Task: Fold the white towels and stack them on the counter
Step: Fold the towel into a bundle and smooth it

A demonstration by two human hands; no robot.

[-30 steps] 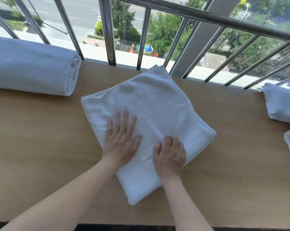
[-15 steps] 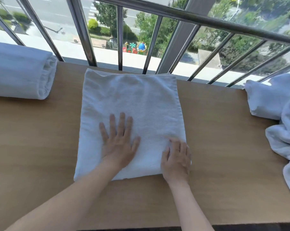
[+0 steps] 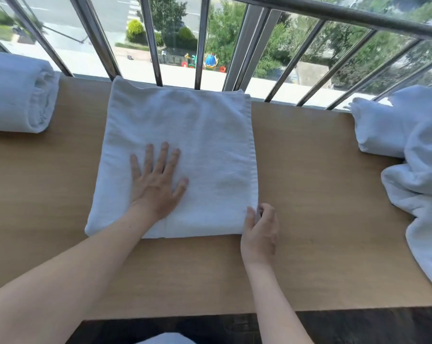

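Observation:
A folded white towel (image 3: pixel 185 145) lies flat and square on the wooden counter (image 3: pixel 309 219), its far edge near the railing. My left hand (image 3: pixel 158 184) presses flat on the towel's near middle, fingers spread. My right hand (image 3: pixel 259 229) pinches the towel's near right corner between thumb and fingers. A folded, rolled white towel (image 3: pixel 16 95) rests at the far left of the counter. Unfolded, crumpled white towels (image 3: pixel 413 155) are heaped at the right edge.
A metal railing (image 3: pixel 234 45) with slanted bars runs along the counter's far edge, with a street and trees far below. The counter's near edge (image 3: pixel 210 314) drops to a dark floor.
The towel turned from a diagonal lie to square with the counter. My right hand slid off the towel's top to its near right corner and gripped it. The left hand stayed pressed flat.

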